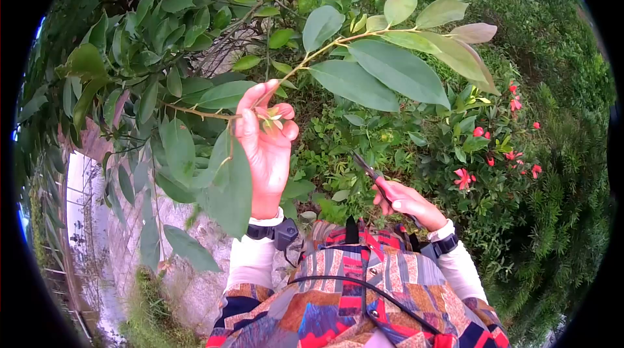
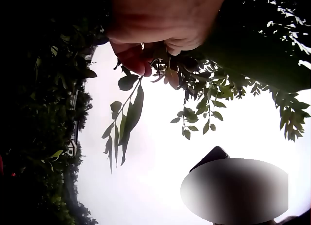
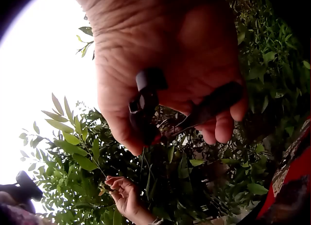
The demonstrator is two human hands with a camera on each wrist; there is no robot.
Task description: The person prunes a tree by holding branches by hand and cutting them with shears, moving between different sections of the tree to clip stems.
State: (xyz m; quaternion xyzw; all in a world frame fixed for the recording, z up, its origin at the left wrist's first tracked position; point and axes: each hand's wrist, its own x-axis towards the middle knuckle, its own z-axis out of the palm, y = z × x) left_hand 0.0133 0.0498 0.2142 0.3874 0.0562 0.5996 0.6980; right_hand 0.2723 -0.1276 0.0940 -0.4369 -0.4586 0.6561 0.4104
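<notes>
Where the left hand (image 1: 266,146) closes on it, the branch (image 1: 312,56) is held up at mid-frame in the head view. It runs out of the dark foliage on the left, through the grip, then up and right to a spray of broad leaves (image 1: 398,69). Fingers and thumb are curled round the thin stem, and a few small pinkish young leaves poke out between them. Left wrist view: same grip from below, with a twig of narrow leaves hanging dark against white sky.

Shears (image 1: 372,174) are lower and to the right, well apart from the branch, with a dark blade pointing up-left and a red handle. The right hand (image 1: 411,205) holds them close to the chest. Right wrist view: the fingers wrap one handle and the other lies against the palm. Cannot tell whether the blades are apart or together.

The hands are apart, left high and right low. White sleeves (image 1: 252,260) show on both arms, each with a black band at the wrist, above a bright patchwork garment (image 1: 364,289).

Surroundings: a bush with red flowers (image 1: 465,177) to the right of the shears, a dense green hedge (image 1: 572,172) beyond it, and pale paving (image 1: 130,224) at lower left.
</notes>
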